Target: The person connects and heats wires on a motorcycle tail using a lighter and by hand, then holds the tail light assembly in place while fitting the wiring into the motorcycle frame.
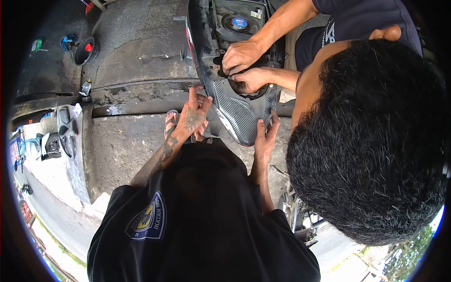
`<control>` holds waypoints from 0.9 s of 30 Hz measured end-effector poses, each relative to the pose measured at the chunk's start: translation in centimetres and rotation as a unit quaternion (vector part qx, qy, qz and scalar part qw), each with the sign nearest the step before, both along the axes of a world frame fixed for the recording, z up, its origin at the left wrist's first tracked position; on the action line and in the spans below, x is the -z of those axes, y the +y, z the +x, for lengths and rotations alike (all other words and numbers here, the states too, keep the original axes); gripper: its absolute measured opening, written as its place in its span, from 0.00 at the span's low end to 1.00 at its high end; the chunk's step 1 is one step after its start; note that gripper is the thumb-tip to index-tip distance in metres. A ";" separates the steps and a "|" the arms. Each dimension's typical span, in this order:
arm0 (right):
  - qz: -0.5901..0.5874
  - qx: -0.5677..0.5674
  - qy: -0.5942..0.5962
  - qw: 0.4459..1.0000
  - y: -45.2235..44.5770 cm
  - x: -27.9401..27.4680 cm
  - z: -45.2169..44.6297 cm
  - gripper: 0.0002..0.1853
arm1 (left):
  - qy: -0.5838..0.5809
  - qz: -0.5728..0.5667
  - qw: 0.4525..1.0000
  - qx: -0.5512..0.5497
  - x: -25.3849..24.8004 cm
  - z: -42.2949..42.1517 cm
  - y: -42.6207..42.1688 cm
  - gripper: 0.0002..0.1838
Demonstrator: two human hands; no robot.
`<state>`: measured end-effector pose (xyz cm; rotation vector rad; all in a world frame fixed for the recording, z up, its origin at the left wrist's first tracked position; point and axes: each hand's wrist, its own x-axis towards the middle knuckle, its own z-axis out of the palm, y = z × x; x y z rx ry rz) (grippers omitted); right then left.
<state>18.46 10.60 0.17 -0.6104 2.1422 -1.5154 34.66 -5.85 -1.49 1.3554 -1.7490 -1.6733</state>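
A black motorcycle tail cover with a carbon-look finish lies between my hands, its pointed end toward me. My left hand, tattooed, holds the cover's left edge with its fingertips. On the opposite edge, near the pointed end, my right hand grips with the fingers up along the side; its underside contact is hidden. Another person's two hands reach into the opening above the carbon-look part. What their fingertips touch is hidden. Farther up the body sits a round cap with a blue label.
The co-worker's head fills the right side, close to my right arm. A black basin with a red item stands upper left. Motorcycle parts show at lower right. A raised concrete edge crosses the floor.
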 end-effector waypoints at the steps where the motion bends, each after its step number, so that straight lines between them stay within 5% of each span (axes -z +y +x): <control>1: 0.000 0.000 0.000 1.000 0.0 0.0 0.0 0.26 | 0.000 0.000 1.000 0.000 0.0 0.0 0.0 0.23; 27: 0.006 0.006 0.014 1.000 0.0 0.1 0.1 0.27 | -0.007 0.005 1.000 0.001 -0.2 0.0 -0.1 0.23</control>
